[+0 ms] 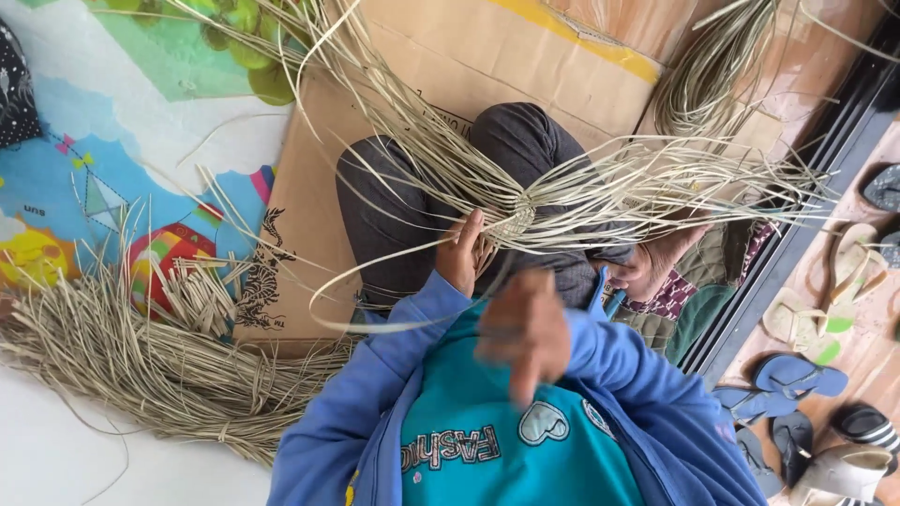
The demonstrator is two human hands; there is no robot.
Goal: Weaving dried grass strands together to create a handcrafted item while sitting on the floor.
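Left hand (461, 251), at frame centre: the fingers are closed against the woven knot (511, 223), pinching its near edge; the knot touches the fingertips and lies at about 2 o'clock from the palm, over the person's dark-trousered knees (403, 206). Right hand (523, 328): blurred, raised toward the camera at about 5 o'clock from the knot and apart from it; whether its fingers are together or spread cannot be told, and it appears to hold nothing. The left hand is therefore the nearer of the two. From the knot the loose straw strands (675, 183) fan outward, the main sheaf running along the 3 o'clock line toward the right edge, a second sheaf rising toward 11 o'clock (375, 75), and one long strand (375, 323) looping down toward 8 o'clock. Cardboard sheet (450, 56): beneath the legs. Straw bundle (159, 361): on the floor at 8 o'clock, well apart. Sandals (797, 375): at 4 o'clock, beyond the door track.
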